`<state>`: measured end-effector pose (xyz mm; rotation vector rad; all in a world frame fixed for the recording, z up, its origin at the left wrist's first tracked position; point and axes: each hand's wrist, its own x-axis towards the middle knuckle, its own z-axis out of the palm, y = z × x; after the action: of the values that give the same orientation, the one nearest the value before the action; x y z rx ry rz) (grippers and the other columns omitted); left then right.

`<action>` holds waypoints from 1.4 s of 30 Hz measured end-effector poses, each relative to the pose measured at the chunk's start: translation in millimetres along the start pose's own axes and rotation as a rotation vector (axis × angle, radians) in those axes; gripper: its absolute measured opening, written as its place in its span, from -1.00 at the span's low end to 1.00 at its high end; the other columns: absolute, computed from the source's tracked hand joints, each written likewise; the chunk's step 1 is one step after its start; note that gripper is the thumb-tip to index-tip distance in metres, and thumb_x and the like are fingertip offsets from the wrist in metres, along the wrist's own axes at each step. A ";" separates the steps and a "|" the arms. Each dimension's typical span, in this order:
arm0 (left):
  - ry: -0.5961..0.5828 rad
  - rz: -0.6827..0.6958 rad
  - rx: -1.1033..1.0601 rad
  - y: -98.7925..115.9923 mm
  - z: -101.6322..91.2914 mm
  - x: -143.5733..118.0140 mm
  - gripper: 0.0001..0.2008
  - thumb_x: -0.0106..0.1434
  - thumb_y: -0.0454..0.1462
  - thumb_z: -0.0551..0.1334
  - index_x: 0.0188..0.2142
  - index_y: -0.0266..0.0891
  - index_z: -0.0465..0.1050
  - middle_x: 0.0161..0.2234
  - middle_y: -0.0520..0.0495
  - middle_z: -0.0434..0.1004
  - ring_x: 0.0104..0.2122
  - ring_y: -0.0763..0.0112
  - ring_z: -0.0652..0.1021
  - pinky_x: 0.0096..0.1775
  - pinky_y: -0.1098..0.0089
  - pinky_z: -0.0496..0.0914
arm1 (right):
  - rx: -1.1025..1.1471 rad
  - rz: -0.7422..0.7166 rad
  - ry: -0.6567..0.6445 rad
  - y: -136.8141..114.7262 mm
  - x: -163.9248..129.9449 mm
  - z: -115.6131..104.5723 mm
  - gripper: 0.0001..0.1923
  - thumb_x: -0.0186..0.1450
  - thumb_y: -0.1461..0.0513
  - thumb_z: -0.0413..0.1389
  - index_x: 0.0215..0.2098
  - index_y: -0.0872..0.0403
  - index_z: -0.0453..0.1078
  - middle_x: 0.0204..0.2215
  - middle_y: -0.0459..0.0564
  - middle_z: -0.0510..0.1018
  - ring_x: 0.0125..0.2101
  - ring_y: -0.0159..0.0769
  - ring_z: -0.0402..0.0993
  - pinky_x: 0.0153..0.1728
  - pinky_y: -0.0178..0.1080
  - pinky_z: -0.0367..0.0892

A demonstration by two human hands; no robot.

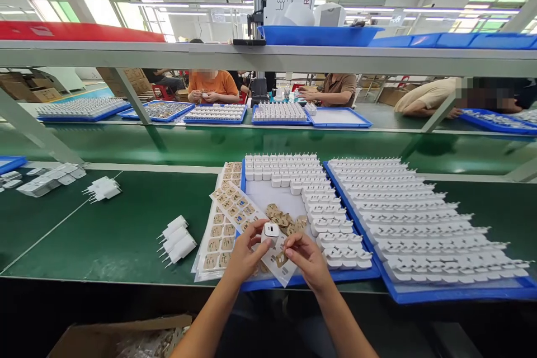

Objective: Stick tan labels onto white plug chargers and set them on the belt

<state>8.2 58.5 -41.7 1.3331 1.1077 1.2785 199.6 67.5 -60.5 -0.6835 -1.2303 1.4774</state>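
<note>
Our left hand (243, 254) has its grip closed on a small white charger (271, 231), with the thumb and fingertips around its sides, so that the face with two ports looks up at us. Our right hand (308, 260) pinches a small brown sticker (281, 259) between thumb and forefinger, just below the charger and very near to it; we cannot tell if the sticker already touches the charger. Both hands are above the near edge of a blue tray (310, 278).

Under the hands lies a white sticker sheet (235, 207) with rows of brown labels, placed at an angle over the left edge of the tray. More such sheets are stacked (216, 246) just beside it on the green surface (126, 235). Inside the tray, a small heap of loose brown pieces (285, 218) lies just behind the charger, and rows of white chargers (293, 173) fill the far and right parts of it. A second blue tray (461, 291), full with rows of white chargers, touches the first one on the right.

To the left on the surface, three white plugs (177, 240) lie together, and another small group (103, 188) lies farther away. Beyond a green belt (168, 145), other persons (212, 85) sit at more trays.
</note>
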 end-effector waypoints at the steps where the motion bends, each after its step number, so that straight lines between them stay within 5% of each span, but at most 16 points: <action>1: 0.000 -0.003 -0.026 -1.3 -0.7 0.9 -0.53 0.25 -0.08 0.33 0.09 -0.20 0.41 -0.02 -0.22 0.58 0.01 0.12 0.56 -0.04 0.20 0.48 | -0.004 0.007 0.002 -1.2 0.0 0.7 -0.78 0.21 0.09 0.38 -0.30 0.00 0.52 -0.40 -0.08 0.50 -0.38 -0.34 0.41 -0.32 -0.29 0.37; 10: 0.060 0.008 -0.213 -10.7 -4.9 4.1 -0.53 0.23 -0.01 0.36 0.03 -0.20 0.42 -0.01 -0.20 0.57 0.02 0.15 0.56 0.03 0.21 0.44 | -0.145 0.035 0.034 -6.7 1.5 3.3 -0.74 0.17 0.04 0.40 -0.35 0.02 0.55 -0.41 -0.05 0.54 -0.37 -0.30 0.45 -0.29 -0.25 0.40; 23: 0.025 0.049 -0.200 -8.3 -5.9 3.2 -0.55 0.25 -0.06 0.34 0.04 -0.19 0.38 -0.07 -0.19 0.58 -0.04 0.17 0.55 -0.09 0.27 0.46 | -0.213 -0.165 -0.041 -9.7 5.6 2.1 -0.88 0.28 0.13 0.32 -0.36 -0.04 0.54 -0.26 -0.02 0.49 -0.25 -0.29 0.43 -0.22 -0.28 0.40; 29: 0.028 0.035 -0.186 -6.7 -4.8 3.2 -0.53 0.23 -0.04 0.34 0.05 -0.20 0.38 -0.06 -0.20 0.56 -0.03 0.17 0.53 -0.07 0.26 0.44 | -0.209 -0.202 -0.058 -7.1 6.0 -0.8 -0.90 0.32 0.14 0.27 -0.34 -0.05 0.52 -0.38 -0.05 0.48 -0.29 -0.28 0.43 -0.25 -0.30 0.38; 42: 0.024 0.012 -0.140 -7.9 -4.7 0.7 -0.54 0.26 -0.02 0.35 0.06 -0.17 0.41 -0.01 -0.21 0.57 0.02 0.12 0.55 0.01 0.21 0.45 | -0.139 -0.106 -0.066 -14.9 4.7 5.5 -0.82 0.25 0.07 0.33 -0.37 -0.02 0.53 -0.35 -0.02 0.45 -0.28 -0.25 0.40 -0.24 -0.23 0.35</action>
<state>3.5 60.5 -49.4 1.2253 1.0086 1.3585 198.6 69.0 -44.0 -0.6553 -1.4083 1.3454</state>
